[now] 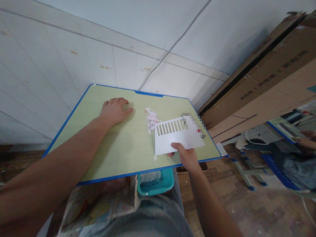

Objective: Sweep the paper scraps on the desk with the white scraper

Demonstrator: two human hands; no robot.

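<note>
On the green desk (118,149), my left hand (116,110) rests relaxed, palm down; my right hand (187,157) grips a slotted white card (165,143) beside paper scraps (152,120).

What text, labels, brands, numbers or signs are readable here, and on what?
None readable.
Cardboard: dark printed characters along its side, too blurred to read.
Card in the right hand: no lettering on the plain part; pixelation over its far right corner hides whatever is there.
Scraps: faint pinkish marks, too small to tell if they are text.
</note>
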